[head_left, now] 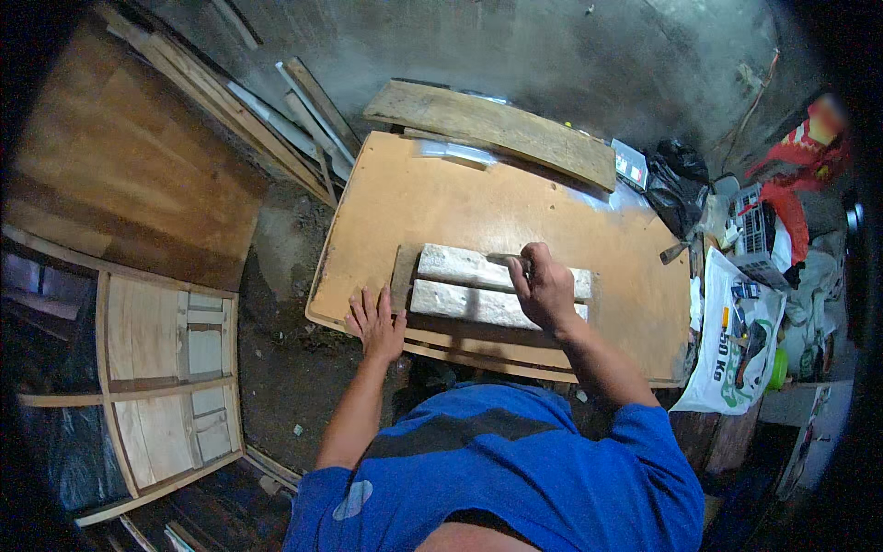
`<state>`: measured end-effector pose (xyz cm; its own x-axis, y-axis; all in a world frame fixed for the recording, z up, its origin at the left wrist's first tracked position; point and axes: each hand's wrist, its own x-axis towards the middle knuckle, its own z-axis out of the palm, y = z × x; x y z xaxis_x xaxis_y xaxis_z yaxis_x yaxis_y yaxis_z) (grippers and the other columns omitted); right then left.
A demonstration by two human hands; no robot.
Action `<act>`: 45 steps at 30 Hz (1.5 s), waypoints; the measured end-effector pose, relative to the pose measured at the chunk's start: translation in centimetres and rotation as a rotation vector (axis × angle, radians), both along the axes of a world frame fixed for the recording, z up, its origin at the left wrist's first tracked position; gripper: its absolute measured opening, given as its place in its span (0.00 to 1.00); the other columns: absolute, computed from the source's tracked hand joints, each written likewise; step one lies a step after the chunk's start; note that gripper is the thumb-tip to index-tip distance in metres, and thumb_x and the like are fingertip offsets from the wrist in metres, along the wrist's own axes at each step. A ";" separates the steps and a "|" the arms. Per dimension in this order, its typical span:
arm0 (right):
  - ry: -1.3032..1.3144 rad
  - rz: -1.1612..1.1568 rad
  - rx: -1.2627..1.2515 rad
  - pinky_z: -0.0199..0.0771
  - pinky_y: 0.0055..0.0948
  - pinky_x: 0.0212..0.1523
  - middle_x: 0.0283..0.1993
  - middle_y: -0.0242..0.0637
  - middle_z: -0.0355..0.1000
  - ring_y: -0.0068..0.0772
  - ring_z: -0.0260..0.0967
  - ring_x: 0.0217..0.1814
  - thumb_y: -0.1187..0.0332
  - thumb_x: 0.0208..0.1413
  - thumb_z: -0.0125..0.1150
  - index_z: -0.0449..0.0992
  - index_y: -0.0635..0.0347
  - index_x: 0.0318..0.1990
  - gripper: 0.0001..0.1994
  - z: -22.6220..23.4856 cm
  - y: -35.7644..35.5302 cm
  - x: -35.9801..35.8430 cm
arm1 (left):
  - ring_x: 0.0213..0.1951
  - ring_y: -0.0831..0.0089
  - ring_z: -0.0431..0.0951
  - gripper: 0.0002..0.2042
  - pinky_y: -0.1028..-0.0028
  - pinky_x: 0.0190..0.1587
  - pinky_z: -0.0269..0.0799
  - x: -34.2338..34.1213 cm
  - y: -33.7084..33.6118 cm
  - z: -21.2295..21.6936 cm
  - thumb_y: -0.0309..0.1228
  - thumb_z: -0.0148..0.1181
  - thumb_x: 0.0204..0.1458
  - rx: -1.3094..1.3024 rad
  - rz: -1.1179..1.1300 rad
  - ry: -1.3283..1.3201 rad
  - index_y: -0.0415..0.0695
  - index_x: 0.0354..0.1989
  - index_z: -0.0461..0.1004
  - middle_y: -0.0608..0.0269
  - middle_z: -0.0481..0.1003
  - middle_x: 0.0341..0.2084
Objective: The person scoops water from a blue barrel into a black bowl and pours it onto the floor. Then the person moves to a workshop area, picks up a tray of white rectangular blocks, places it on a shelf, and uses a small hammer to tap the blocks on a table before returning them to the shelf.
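Two long, white, rough-surfaced blocks (460, 264) lie side by side on a thin dark board (404, 276), with a narrow gap between them. My right hand (548, 293) is over their right part, its fingers closed on a thin, slim tool (498, 258) whose visible end points left along the far block. Most of that tool is hidden by the fingers, so its kind does not show. My left hand (378, 324) rests with spread fingers at the left front edge of the wooden tabletop (478, 207), just left of the dark board, holding nothing.
A long plank (497, 129) lies along the table's back edge. A small scraper-like tool (674, 252) sits at the right edge. Beyond it are a white sack (727, 340), a grey crate (756, 225) and black plastic (676, 184). Leaning boards (230, 101) and a wooden frame (166, 368) stand left.
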<state>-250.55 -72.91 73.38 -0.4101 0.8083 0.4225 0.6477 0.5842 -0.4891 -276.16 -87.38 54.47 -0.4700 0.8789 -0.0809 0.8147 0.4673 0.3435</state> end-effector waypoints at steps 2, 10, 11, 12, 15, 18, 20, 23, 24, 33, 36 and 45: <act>0.133 0.084 -0.024 0.70 0.42 0.25 0.24 0.48 0.71 0.51 0.72 0.24 0.63 0.57 0.63 0.66 0.58 0.39 0.12 -0.2 -0.5 -1.4 | 0.71 0.41 0.28 0.34 0.37 0.66 0.24 0.0 -0.1 0.1 0.50 0.48 0.59 -0.009 0.001 0.007 0.58 0.72 0.45 0.47 0.36 0.72; 0.079 0.125 -0.084 0.72 0.43 0.26 0.27 0.48 0.73 0.54 0.74 0.26 0.61 0.58 0.62 0.66 0.59 0.37 0.13 -0.3 -0.1 -4.1 | 0.71 0.42 0.29 0.35 0.37 0.66 0.25 -0.1 -0.2 0.3 0.49 0.50 0.58 0.030 -0.002 0.001 0.58 0.72 0.46 0.48 0.37 0.72; 0.090 0.120 -0.109 0.72 0.43 0.27 0.27 0.48 0.73 0.54 0.73 0.26 0.61 0.58 0.62 0.66 0.59 0.37 0.13 -0.2 0.2 -3.7 | 0.71 0.42 0.29 0.35 0.38 0.66 0.25 -0.1 -0.2 0.3 0.49 0.50 0.58 0.017 -0.004 -0.005 0.58 0.72 0.46 0.48 0.37 0.72; 0.102 0.114 -0.132 0.73 0.44 0.27 0.27 0.48 0.73 0.55 0.73 0.27 0.61 0.58 0.61 0.66 0.59 0.37 0.13 -0.2 0.6 -3.1 | 0.71 0.42 0.28 0.35 0.38 0.66 0.24 0.0 -0.2 0.2 0.49 0.50 0.58 0.023 -0.012 0.005 0.58 0.72 0.45 0.48 0.36 0.72; 0.090 -0.040 -0.139 0.72 0.45 0.31 0.27 0.51 0.73 0.56 0.74 0.31 0.61 0.59 0.58 0.67 0.59 0.38 0.12 0.2 1.3 -0.1 | 0.72 0.43 0.28 0.35 0.39 0.66 0.23 0.0 -0.2 0.1 0.49 0.49 0.58 0.028 -0.011 0.017 0.58 0.72 0.44 0.49 0.35 0.72; 0.047 -0.099 -0.311 0.71 0.44 0.30 0.28 0.52 0.74 0.57 0.73 0.29 0.59 0.59 0.59 0.69 0.60 0.39 0.13 0.0 1.7 2.8 | 0.72 0.43 0.27 0.35 0.40 0.66 0.22 0.0 -0.1 0.0 0.49 0.49 0.59 0.015 -0.009 0.013 0.59 0.73 0.44 0.49 0.35 0.72; 0.128 -0.217 -0.198 0.71 0.45 0.32 0.29 0.52 0.74 0.57 0.73 0.31 0.59 0.58 0.60 0.71 0.60 0.39 0.13 0.0 1.4 5.0 | 0.72 0.43 0.27 0.35 0.39 0.66 0.22 0.0 -0.1 -0.2 0.49 0.49 0.59 0.025 -0.008 0.014 0.59 0.73 0.44 0.50 0.35 0.72; 0.063 -0.220 -0.260 0.71 0.46 0.33 0.29 0.52 0.74 0.56 0.74 0.32 0.60 0.58 0.59 0.72 0.59 0.39 0.12 -0.2 0.8 7.3 | 0.72 0.43 0.29 0.34 0.38 0.66 0.24 0.0 -0.1 -0.4 0.47 0.51 0.58 0.088 -0.013 0.031 0.59 0.72 0.47 0.50 0.37 0.72; -0.024 -0.216 -0.264 0.71 0.46 0.33 0.29 0.52 0.74 0.56 0.74 0.32 0.60 0.58 0.58 0.72 0.58 0.39 0.11 -0.3 0.7 8.0 | 0.72 0.43 0.30 0.34 0.38 0.66 0.25 0.0 0.0 -0.4 0.47 0.51 0.57 0.071 -0.007 0.042 0.59 0.72 0.48 0.50 0.38 0.72; 0.219 -0.500 -0.244 0.72 0.42 0.32 0.28 0.50 0.75 0.50 0.76 0.32 0.60 0.58 0.59 0.72 0.59 0.41 0.13 -0.7 -0.1 13.5 | 0.72 0.44 0.26 0.33 0.40 0.67 0.21 0.1 0.1 0.0 0.50 0.47 0.60 -0.018 0.016 -0.025 0.59 0.72 0.46 0.49 0.33 0.73; 0.046 -0.388 -0.269 0.72 0.39 0.32 0.29 0.50 0.75 0.47 0.76 0.32 0.61 0.58 0.59 0.72 0.61 0.40 0.12 -0.7 -0.2 14.9 | 0.72 0.45 0.25 0.33 0.40 0.67 0.21 0.1 0.2 0.1 0.50 0.46 0.61 -0.055 0.022 -0.009 0.59 0.72 0.46 0.50 0.33 0.73; 0.203 -0.592 -0.199 0.71 0.38 0.29 0.24 0.48 0.73 0.44 0.74 0.26 0.61 0.57 0.58 0.73 0.60 0.34 0.11 -0.2 -1.1 18.0 | 0.72 0.44 0.27 0.34 0.40 0.67 0.24 0.1 0.2 0.0 0.49 0.49 0.59 -0.008 0.017 0.006 0.60 0.72 0.46 0.50 0.34 0.73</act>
<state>-232.53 -74.05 73.21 0.2006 0.9434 0.2641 0.7156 0.0430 -0.6972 -276.08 -87.22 54.46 -0.4855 0.8701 -0.0847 0.8085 0.4837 0.3352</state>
